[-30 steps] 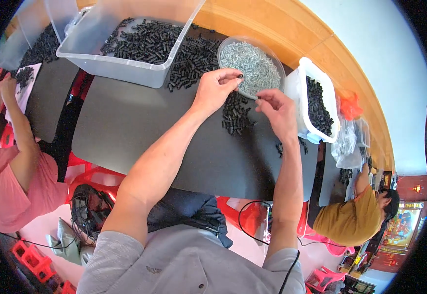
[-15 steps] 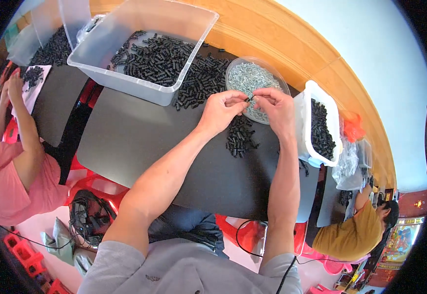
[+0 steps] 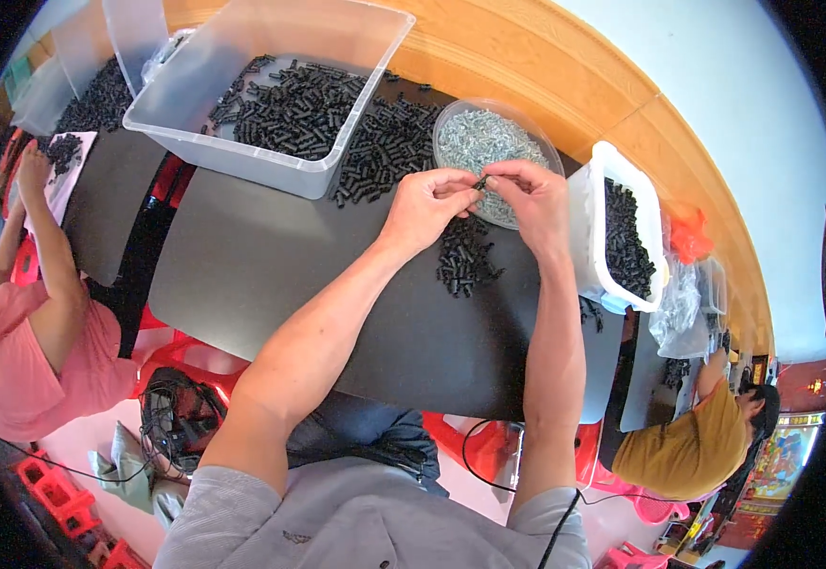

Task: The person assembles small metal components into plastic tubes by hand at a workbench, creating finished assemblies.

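My left hand (image 3: 429, 207) and my right hand (image 3: 532, 201) meet fingertip to fingertip in front of a round clear tub (image 3: 548, 150) full of small silvery metal pieces, perhaps screws. Between them is a small black plastic piece (image 3: 480, 182), pinched by thumb and finger on both sides. Whether a metal piece is in it, I cannot tell. Just below my hands a small heap of black plastic pieces (image 3: 467, 261) lies on the dark table (image 3: 271, 256). To the left of the tub spreads a larger pile of such pieces (image 3: 386, 142).
A large clear bin (image 3: 233, 152) with many black pieces stands at the back left. Right of my hand is a white bin (image 3: 591, 242), also filled with them. Plastic bags (image 3: 680, 318) hang beyond it. One person (image 3: 48, 365) sits at left, another (image 3: 688, 441) at right.
My fingers have shifted slightly around the small black piece, which now stands more upright between them. The view has tilted a little. At left, the other person's hands have moved.
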`<state>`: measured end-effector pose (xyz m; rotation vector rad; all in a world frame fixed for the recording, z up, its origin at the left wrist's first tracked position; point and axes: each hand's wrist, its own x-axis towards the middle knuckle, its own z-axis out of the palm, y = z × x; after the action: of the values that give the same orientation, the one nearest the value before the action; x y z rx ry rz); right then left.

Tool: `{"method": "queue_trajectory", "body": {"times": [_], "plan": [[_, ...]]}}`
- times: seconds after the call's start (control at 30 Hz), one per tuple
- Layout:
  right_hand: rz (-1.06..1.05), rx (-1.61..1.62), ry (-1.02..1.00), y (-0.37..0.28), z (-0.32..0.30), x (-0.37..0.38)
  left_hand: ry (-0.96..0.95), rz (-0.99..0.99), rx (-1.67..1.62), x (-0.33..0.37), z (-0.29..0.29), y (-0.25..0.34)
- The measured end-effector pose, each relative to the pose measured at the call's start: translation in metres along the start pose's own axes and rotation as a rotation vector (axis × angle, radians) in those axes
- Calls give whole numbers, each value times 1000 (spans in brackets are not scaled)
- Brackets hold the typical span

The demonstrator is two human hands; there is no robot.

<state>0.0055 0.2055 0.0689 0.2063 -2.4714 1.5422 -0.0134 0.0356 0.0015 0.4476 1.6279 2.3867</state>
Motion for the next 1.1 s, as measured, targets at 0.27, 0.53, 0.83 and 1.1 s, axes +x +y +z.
{"method": "queue_trajectory", "body": {"times": [0.27,0.53,0.83,1.1], "plan": [[-11,-57,32,-3,7,-2,-30,-17,-76,0,-5,4],[-67,-71,54,-1,15,-5,-27,-80,-136,0,-8,7],[-6,3,25,-8,21,-4,49,7,-186,0,-1,2],[113,156,-6,-8,9,-3,46,211,324,-7,8,9]]}}
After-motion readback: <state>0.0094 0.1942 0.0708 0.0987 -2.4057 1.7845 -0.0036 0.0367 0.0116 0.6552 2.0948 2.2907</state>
